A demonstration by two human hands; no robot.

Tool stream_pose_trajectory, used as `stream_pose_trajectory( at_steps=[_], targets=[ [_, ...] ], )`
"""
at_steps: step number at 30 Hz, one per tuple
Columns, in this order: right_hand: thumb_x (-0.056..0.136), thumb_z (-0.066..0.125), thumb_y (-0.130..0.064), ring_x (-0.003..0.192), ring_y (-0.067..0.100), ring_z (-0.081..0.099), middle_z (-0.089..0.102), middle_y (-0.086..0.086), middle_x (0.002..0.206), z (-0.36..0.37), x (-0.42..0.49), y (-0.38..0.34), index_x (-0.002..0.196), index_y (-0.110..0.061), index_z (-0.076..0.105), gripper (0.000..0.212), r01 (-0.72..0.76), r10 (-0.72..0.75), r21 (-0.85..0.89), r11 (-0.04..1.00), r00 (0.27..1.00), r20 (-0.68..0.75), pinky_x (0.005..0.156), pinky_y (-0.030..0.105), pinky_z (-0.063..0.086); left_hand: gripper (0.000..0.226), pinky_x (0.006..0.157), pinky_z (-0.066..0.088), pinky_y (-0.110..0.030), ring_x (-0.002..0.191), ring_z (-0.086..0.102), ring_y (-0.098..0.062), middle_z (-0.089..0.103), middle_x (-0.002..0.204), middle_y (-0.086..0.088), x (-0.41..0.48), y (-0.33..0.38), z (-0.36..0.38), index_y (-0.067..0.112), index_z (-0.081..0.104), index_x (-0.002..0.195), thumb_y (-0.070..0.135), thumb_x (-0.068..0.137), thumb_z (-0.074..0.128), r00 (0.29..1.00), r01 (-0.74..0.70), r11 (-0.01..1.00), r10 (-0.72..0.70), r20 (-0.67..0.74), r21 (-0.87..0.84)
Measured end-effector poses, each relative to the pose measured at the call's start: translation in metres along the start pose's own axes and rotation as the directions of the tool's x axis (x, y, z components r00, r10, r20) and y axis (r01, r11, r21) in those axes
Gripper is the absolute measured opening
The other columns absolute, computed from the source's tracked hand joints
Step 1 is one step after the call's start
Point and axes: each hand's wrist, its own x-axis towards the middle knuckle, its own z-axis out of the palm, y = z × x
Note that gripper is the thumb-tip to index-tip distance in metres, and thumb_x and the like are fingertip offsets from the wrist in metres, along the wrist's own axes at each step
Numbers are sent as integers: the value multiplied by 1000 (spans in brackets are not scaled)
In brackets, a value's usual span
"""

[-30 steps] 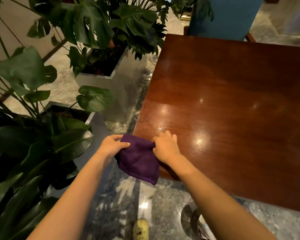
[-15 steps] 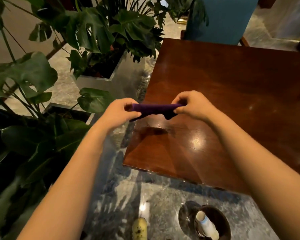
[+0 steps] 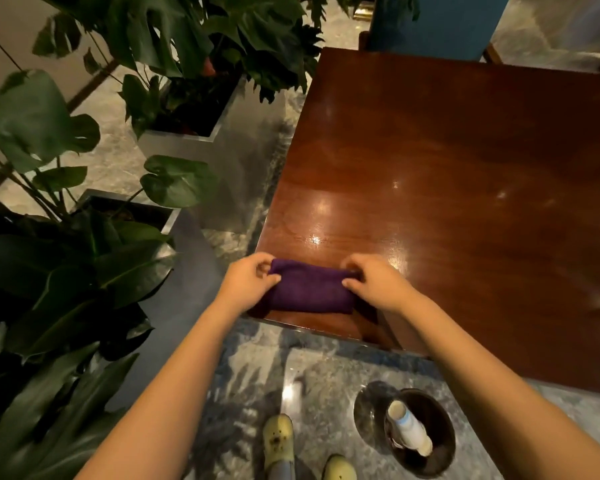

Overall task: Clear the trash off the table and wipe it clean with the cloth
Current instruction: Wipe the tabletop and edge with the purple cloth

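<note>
A folded purple cloth (image 3: 309,287) lies on the near left corner of the glossy brown wooden table (image 3: 465,188). My left hand (image 3: 246,282) pinches its left end, and my right hand (image 3: 374,284) pinches its right end. Both hands rest low on the tabletop with the cloth flat between them. On the floor below the table's near edge stands a dark round bin (image 3: 420,431) holding a white bottle (image 3: 409,427) and other scraps.
Large leafy plants in metal planters (image 3: 187,140) crowd the left side, close to the table's left edge. A blue chair (image 3: 440,22) stands at the far side. My pale shoes (image 3: 278,434) show on the marble floor.
Both hands raised the cloth and stretched it above the table, then brought it down folded onto the near left corner. The view shifted slightly downward.
</note>
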Motion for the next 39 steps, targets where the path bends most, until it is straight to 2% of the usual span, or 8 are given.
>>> stream_pose_trajectory(
  at_steps=[2, 5, 12, 18, 22, 27, 33, 39],
  targets=[
    [89, 55, -20, 129, 26, 43, 52, 5, 137, 10, 3, -15, 135, -18, 47, 48, 167, -183, -155, 974, 978, -101, 108, 36, 34, 31, 88, 43, -23, 91, 57, -17, 65, 103, -5, 7, -2, 6, 11, 63, 111, 9, 80, 67, 994, -74, 995, 79, -71, 61],
    [97, 30, -42, 146, 18, 19, 23, -2, 158, 39, 3, -28, 147, -29, 27, 52, 404, -388, -246, 881, 915, 113, 119, 39, 13, 39, 106, 33, -31, 123, 49, -26, 57, 131, -9, -1, -25, 13, 10, 52, 128, 15, 90, 53, 960, -102, 959, 164, -227, 263],
    [95, 29, -46, 139, 23, 38, 38, -1, 151, 81, -29, -2, 143, -30, 37, 51, 416, -420, -408, 813, 904, 84, 112, 43, 34, 71, 118, -5, -31, 145, -7, -10, -5, 154, 10, -46, -76, 40, 21, 10, 148, 53, 86, -2, 995, -67, 904, 95, -44, 423],
    [99, 15, -47, 138, 20, 39, 40, -3, 149, 71, -76, 52, 143, -30, 35, 51, 224, -260, -453, 863, 965, -18, 111, 39, 32, 79, 118, -8, -32, 141, -17, -9, -17, 151, 8, -45, -82, 41, 19, -4, 147, 63, 82, -13, 993, -84, 829, 118, -25, 553],
    [92, 29, -45, 129, 27, 51, 52, 4, 141, 95, -68, -3, 135, -23, 49, 52, -42, -37, -321, 946, 971, -237, 102, 46, 45, 71, 117, -9, -31, 142, -17, -10, -14, 152, 7, -45, -83, 45, 17, -1, 148, 53, 87, -2, 992, -76, 831, 121, -45, 550],
    [77, 69, -47, 127, 25, 53, 53, 5, 141, 123, -48, -40, 136, -24, 48, 67, 147, -234, -379, 914, 953, -194, 101, 43, 46, 67, 117, -7, -32, 141, -11, -7, 3, 158, 0, -45, -76, 41, 15, 12, 148, 46, 90, 2, 989, -75, 881, 125, -77, 467],
    [75, 70, -43, 127, 21, 54, 54, 2, 139, 110, -56, -16, 132, -22, 54, 63, 205, -300, -334, 920, 918, -261, 103, 41, 43, 55, 119, 10, -33, 144, 12, -13, 20, 154, 4, -50, -25, 61, 18, 24, 146, 33, 93, 26, 948, -315, 879, 310, 73, 358],
    [71, 60, -60, 100, 24, 64, 66, 4, 115, 89, -78, 1, 121, -12, 60, 70, -40, -41, -241, 970, 946, -322, 83, 37, 53, 63, 112, 28, -38, 139, 27, -25, 22, 155, -7, -43, -3, 59, 16, 21, 147, 27, 93, 50, 961, -266, 852, 195, 198, 450]
  ],
)
